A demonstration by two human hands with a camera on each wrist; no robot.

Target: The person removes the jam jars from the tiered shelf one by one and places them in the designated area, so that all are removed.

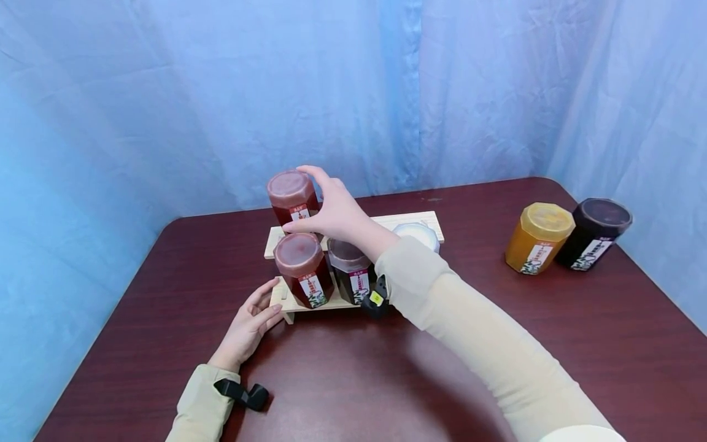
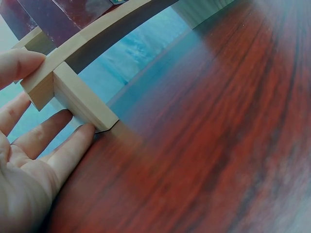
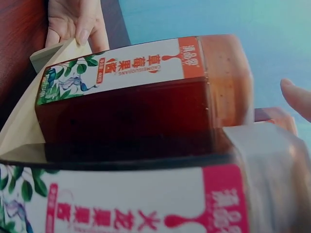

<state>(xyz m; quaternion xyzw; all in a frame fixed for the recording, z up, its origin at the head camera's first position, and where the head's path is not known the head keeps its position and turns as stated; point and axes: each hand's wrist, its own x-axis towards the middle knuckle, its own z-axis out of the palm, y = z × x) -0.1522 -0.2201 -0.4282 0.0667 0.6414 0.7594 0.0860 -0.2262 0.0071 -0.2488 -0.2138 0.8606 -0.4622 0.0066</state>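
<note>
Rear red jar [image 1: 285, 197]: right fingers [image 1: 319, 174] pinching | rack [image 2: 85, 97]: left fingers [image 1: 267, 316] pinching | front-left jar [image 1: 301, 265]: "草莓果酱"

Pale beige sleeves [image 1: 475, 334], black wrist straps [image 1: 229, 389], small yellow tag [image 1: 377, 298]

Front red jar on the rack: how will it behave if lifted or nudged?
The front red jar is probably heavy for its size, appearing filled nearly to its lid. Its flat, crisp-edged sides suggest stiffness and little rolling. Taller than wide, it could tip if nudged high.
</note>
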